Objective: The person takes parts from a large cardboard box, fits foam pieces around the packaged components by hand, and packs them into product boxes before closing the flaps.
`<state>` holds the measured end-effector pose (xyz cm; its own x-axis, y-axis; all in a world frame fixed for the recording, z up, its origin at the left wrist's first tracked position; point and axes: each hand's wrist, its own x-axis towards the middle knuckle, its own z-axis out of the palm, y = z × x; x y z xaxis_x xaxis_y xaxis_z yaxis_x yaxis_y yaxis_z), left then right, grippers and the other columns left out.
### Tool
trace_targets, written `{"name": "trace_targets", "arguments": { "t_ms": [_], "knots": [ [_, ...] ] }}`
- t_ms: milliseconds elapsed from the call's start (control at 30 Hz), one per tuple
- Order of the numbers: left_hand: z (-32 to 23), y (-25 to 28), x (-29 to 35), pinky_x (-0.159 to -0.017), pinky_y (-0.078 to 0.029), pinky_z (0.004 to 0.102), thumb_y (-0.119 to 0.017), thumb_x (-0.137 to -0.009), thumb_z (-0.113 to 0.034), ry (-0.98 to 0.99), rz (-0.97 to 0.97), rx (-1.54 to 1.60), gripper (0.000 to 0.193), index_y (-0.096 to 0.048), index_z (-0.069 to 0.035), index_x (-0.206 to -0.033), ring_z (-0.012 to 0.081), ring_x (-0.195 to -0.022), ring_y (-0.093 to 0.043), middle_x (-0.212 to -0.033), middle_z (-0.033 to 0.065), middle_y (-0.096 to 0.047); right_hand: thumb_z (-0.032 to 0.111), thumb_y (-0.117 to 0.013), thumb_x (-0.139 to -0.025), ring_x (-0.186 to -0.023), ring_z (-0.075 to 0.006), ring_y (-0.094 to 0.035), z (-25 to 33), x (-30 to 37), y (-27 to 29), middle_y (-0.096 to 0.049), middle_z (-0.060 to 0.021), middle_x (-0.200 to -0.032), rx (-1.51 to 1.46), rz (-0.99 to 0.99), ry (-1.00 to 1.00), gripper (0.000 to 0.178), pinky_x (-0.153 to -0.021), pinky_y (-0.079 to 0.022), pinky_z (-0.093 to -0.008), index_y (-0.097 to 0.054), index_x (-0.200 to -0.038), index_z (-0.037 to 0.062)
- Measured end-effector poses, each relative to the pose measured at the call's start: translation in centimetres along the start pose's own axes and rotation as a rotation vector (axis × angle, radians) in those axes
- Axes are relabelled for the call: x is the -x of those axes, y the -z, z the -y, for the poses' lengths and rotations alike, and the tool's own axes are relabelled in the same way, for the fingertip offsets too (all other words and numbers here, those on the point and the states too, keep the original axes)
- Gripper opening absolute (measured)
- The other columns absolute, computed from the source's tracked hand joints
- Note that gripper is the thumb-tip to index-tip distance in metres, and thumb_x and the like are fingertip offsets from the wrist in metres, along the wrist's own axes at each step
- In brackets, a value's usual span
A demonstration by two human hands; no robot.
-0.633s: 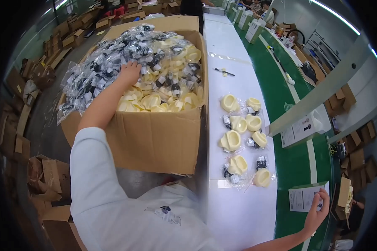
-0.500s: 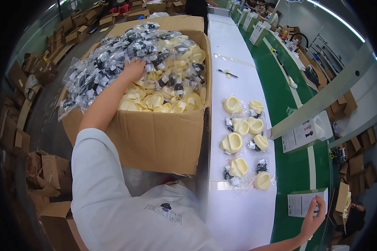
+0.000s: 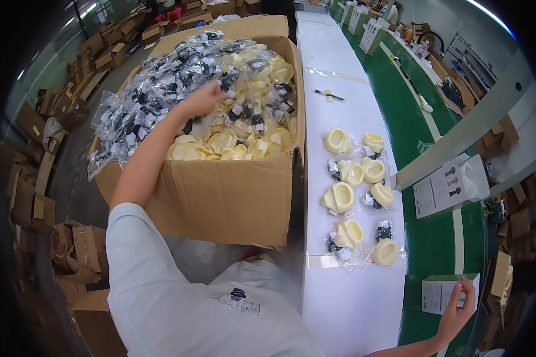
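Observation:
My left hand (image 3: 203, 100) is over the heap in a large cardboard box (image 3: 226, 199). Its fingers look curled but are smeared by motion, so whether they hold anything cannot be made out. Beneath it lie clear plastic bags (image 3: 152, 89) of small black parts and cream-coloured plastic parts (image 3: 223, 141). At the lower right, my right hand (image 3: 458, 309) rests against or just over a white and green carton (image 3: 436, 296). Its thumb and loosely bent fingers are apart, with nothing visible between them. Several bagged cream parts (image 3: 339, 197) lie in two rough columns on the white table (image 3: 351, 303).
A green conveyor (image 3: 443, 250) runs along the table's right side, carrying another white carton (image 3: 446, 187). A slanted metal post (image 3: 458, 134) crosses above it. A pen (image 3: 329, 94) lies farther up the table. Cardboard boxes (image 3: 86, 247) crowd the floor at left.
My left hand has lifted slightly and shifted right over the heap, its fingers now curled. My right hand stays by the same carton. The whole view has shifted a little.

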<state>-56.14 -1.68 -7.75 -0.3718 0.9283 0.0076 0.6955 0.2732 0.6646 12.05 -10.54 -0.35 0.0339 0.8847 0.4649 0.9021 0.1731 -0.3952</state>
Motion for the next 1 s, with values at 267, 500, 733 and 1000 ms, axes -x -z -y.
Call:
{"name": "trace_targets", "arguments": {
  "t_ms": [267,500,733,1000],
  "knots": [
    [-0.2,-5.7,0.2,-0.071,-0.047,0.0406,-0.061,-0.069,-0.06,0.034,0.697,-0.92,0.068,-0.066,0.004,-0.088,0.0321,-0.083,-0.062,-0.091,0.0213,-0.064,0.008,-0.052,-0.088,-0.09,-0.0249,-0.057,0.7,0.3,0.0,-0.061,-0.0125,-0.096,-0.05,0.072,0.046,0.012,-0.083,-0.042,-0.0318,-0.056,-0.093,-0.0019],
    [-4.6,2.8,2.8,-0.067,-0.047,0.0315,-0.06,-0.075,-0.026,-0.105,-0.179,-0.073,0.034,-0.063,0.002,-0.095,0.0167,-0.075,-0.059,-0.079,0.0108,-0.063,0.007,-0.053,-0.087,-0.087,-0.0194,-0.056,1.9,0.7,0.7,-0.061,-0.0106,-0.092,-0.11,0.024,0.058,0.012,-0.078,-0.042,-0.0285,-0.056,-0.095,-0.0018],
    [-22.4,-7.7,17.7,-0.081,-0.045,0.028,-0.055,-0.082,-0.01,-0.812,-0.062,0.422,0.038,-0.048,-0.003,-0.118,0.019,-0.093,-0.058,-0.103,0.0116,-0.06,0.031,-0.061,-0.085,-0.096,-0.0199,-0.057,7.0,1.0,-5.7,-0.056,-0.012,-0.109,-0.906,0.522,0.191,0.057,-0.087,-0.043,-0.034,-0.037,-0.128,0.0029],
    [-34.8,-17.3,22.1,-0.073,-0.046,0.0269,-0.055,-0.087,-0.021,-1.281,0.482,0.6,0.036,-0.048,-0.002,-0.116,0.0196,-0.072,-0.059,-0.082,0.0059,-0.061,0.035,-0.056,-0.089,-0.088,-0.0148,-0.054,6.4,2.7,-4.1,-0.052,-0.0086,-0.1,-1.311,0.4,-0.036,0.042,-0.079,-0.043,-0.0292,-0.044,-0.116,0.0047]
  ]
}}
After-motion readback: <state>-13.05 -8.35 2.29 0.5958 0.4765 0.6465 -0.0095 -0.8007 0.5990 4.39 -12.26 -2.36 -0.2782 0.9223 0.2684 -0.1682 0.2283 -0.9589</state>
